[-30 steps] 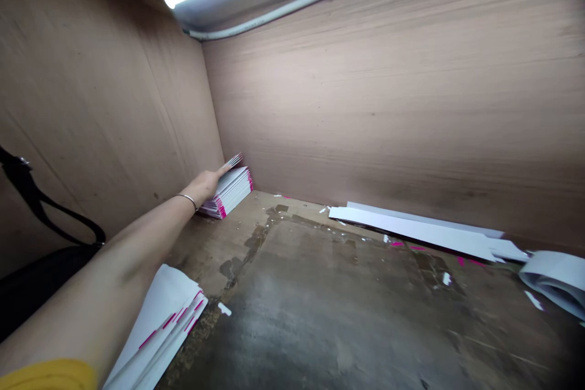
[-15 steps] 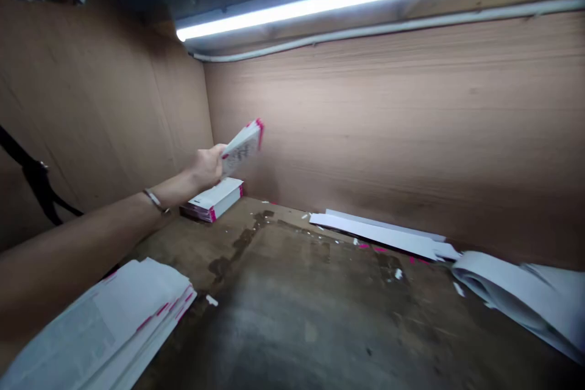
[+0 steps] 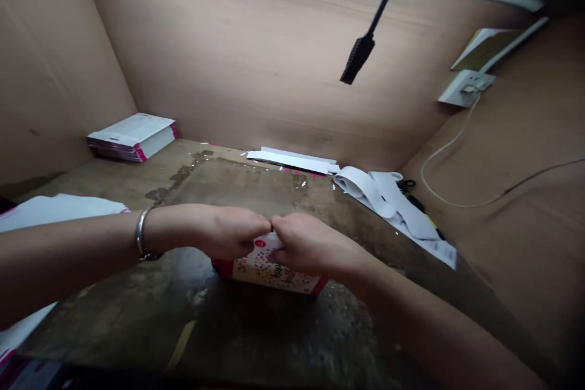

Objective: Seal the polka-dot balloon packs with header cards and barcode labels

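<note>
A small printed carton (image 3: 269,271), white with coloured dots and pink edges, stands on the worn brown table (image 3: 256,189) just in front of me. My left hand (image 3: 228,231), with a metal bangle at the wrist, is closed on the carton's top from the left. My right hand (image 3: 306,247) is closed on the same top edge from the right. The fingertips of both hands meet above the carton and hide most of its upper side.
A stack of flat cartons (image 3: 132,136) lies in the far left corner. White sheets (image 3: 50,210) sit at the left edge. Paper strips and curled scraps (image 3: 384,195) lie at the back right. A dark lamp head (image 3: 357,60) hangs overhead; a wall socket (image 3: 466,88) with cable is on the right.
My left hand has come back from the far-left stack with one flat carton. The carton now stands on the table in front of me and my right hand has joined on it.
</note>
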`<state>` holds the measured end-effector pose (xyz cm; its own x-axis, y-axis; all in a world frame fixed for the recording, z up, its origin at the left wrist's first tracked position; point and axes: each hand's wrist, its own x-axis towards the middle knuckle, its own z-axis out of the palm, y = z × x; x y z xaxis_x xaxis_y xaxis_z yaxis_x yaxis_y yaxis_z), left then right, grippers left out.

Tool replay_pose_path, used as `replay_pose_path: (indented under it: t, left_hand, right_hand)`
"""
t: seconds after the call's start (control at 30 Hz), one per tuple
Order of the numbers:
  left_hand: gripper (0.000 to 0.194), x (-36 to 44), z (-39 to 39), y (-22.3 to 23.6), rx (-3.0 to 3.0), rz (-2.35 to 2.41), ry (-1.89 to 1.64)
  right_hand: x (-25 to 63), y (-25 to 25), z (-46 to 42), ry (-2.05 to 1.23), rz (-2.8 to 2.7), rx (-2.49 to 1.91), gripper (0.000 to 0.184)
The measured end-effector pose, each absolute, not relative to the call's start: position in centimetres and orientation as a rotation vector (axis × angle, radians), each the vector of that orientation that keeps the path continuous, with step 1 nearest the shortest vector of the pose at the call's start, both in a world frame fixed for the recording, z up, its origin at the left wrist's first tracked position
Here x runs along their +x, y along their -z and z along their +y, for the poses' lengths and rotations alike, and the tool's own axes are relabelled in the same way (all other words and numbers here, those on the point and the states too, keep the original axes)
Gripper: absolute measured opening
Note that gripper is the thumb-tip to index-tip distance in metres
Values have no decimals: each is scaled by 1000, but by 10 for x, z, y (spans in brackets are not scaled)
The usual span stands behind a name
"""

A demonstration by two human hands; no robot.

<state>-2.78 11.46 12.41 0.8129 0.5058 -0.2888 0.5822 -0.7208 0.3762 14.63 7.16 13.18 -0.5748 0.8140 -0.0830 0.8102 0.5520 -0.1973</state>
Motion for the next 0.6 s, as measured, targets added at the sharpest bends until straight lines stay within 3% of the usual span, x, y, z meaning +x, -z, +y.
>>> replay_pose_path:
  t: [0.1,0.17,0.23,0.33,0.4,0.53,0.6]
  left_hand:
    - [28,-39,110,-124,2660,954,40]
    - [58,-53,102,-117,2653,1134,-466]
    - [90,-67,90,-102,2361,1229,-1013]
    - [103,-70,71,-68,1737,1008,-1215]
    - [92,-59,58,-46,1503,806,-1048]
    - [34,-34,38,-27,1450,681,-851]
    - [21,-29,35,-27,1488,674,-870]
  right_hand:
    - [145,-124,79,-391,-2686,-1492,6]
    - [155,-121,71,-428,-2608,-1503,11]
    - [169,-116,58,-672,-2335,-1446,17]
    - [182,-93,36,-1126,-1689,-1171,20]
    - [182,-66,23,-1250,-1428,-1052,26]
    - [176,-20,6,-1301,-1411,-1100,31]
    - [175,-10,3,-1252,-1521,-1135,27]
